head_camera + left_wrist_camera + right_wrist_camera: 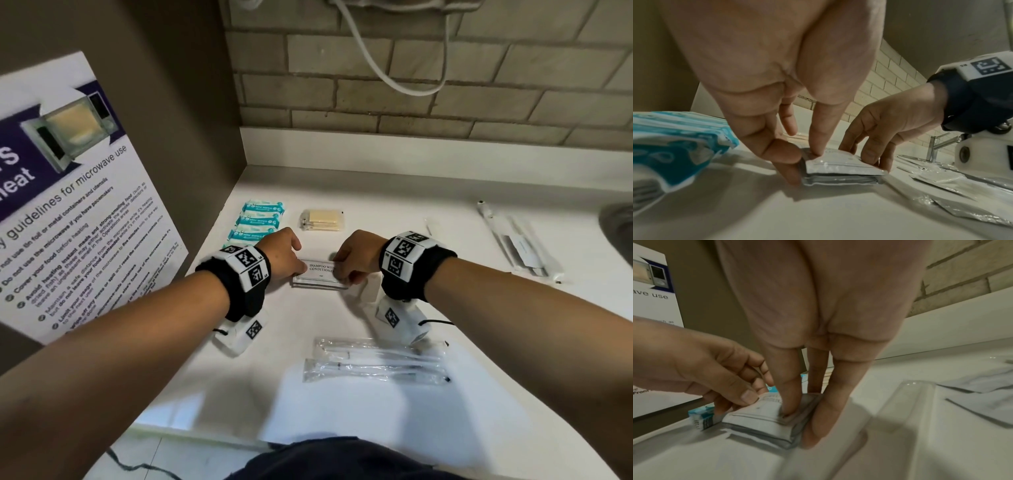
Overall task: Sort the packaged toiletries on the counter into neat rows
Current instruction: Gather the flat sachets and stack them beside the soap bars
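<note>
A white counter (428,192) carries everything. A small stack of shampoo sachets (320,275) lies flat near its middle. Beyond the stack to the left sits a column of teal wipe packs (257,219), and straight beyond it a clear bag of pale sticks (322,220). Nearer than the stack lie two clear-wrapped toothbrushes (376,363), side by side. Well to the stack's right lie long wrapped packets (520,243).

Head looks down; wrists close, sharing sachets (320,274).
</note>
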